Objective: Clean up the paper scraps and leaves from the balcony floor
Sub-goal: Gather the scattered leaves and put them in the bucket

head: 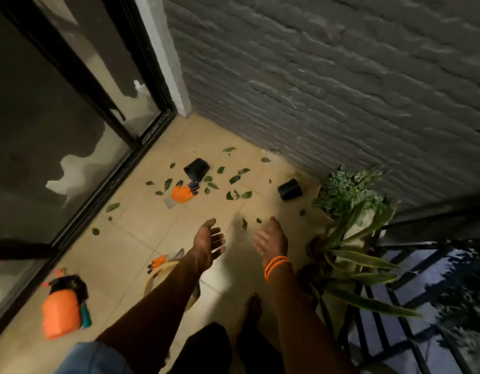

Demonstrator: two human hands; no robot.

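Head view: the left hand and right hand hover side by side over the tiled floor, fingers spread, holding nothing. Green leaves lie scattered farther off, around an orange glove.

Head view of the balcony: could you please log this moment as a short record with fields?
left hand: left hand open, holding nothing, above the floor
right hand: right hand open, empty, orange bands at the wrist
leaves: green leaves scattered over the tiled floor, none picked up yet
gloves: orange glove among the leaves; second glove partly hidden behind the left forearm
pots: two black pots tipped on their sides
plants: potted plants in the right corner
paper scraps: cannot tell
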